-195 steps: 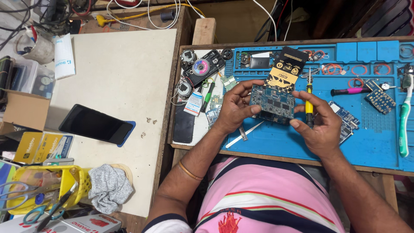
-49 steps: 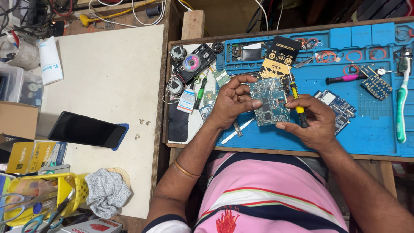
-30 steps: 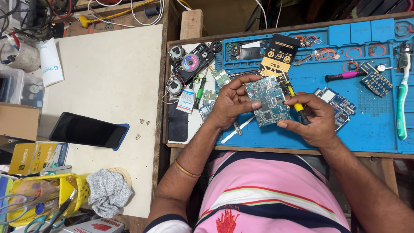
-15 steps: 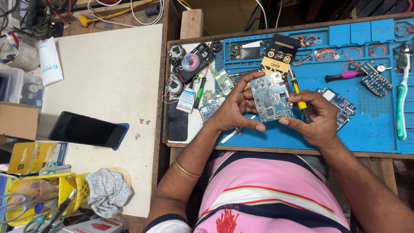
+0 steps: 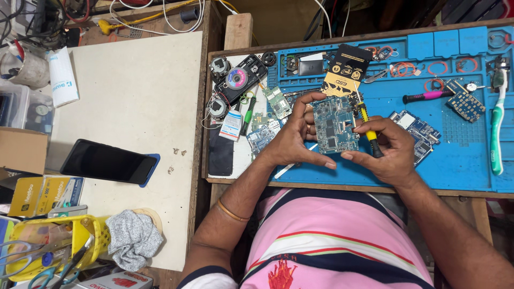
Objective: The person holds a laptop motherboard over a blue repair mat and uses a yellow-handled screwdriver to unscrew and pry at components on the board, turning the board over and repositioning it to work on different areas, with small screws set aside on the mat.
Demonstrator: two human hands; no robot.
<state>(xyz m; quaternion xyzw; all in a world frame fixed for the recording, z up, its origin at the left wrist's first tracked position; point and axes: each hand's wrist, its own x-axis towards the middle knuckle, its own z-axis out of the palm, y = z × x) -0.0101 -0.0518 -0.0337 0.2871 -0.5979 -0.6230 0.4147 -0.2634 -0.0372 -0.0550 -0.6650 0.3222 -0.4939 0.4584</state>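
A blue-green circuit board [image 5: 334, 124] is held upright over the blue work mat [image 5: 460, 144]. My left hand [image 5: 293, 138] grips its left edge, thumb below and fingers curled over the top. My right hand [image 5: 386, 149] touches the board's right edge and holds a yellow-and-black screwdriver [image 5: 368, 127], which points up along that edge.
On the mat lie other circuit boards [image 5: 416, 128], a pink-handled tool [image 5: 428, 96], a green-and-white toothbrush [image 5: 497, 126], a black-and-gold packet [image 5: 345, 69] and small parts. A black phone [image 5: 107, 161] rests on the pale table at left, near a grey cloth [image 5: 131, 238] and a yellow basket [image 5: 53, 243].
The board has been turned and tilted more upright in my hands, and shifted slightly left. My left fingers have moved over its top edge. The screwdriver stays in my right hand.
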